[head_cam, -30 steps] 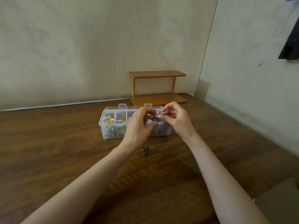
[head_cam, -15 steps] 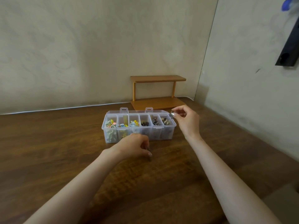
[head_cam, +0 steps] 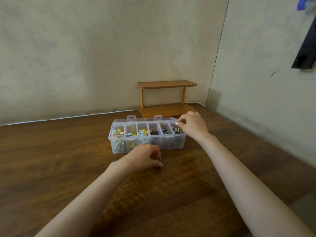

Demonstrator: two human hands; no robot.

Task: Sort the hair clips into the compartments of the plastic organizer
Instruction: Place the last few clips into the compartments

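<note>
Front of organizer [head_cam: 176,143]: L hand [head_cam: 145,157] prob. pinches clip [head_cam: 160,159]; R hand [head_cam: 191,127] above, grip unclear.

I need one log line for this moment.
left hand: grips dark clip on table | right hand: over rightmost compartment of organizer

no readable text, labels, brands or numbers on anything in view

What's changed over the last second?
The left hand dropped from above the organizer to the table and pinches the dark clip there. The right hand moved right, over the end compartment. The organizer and wooden shelf stayed put.
</note>
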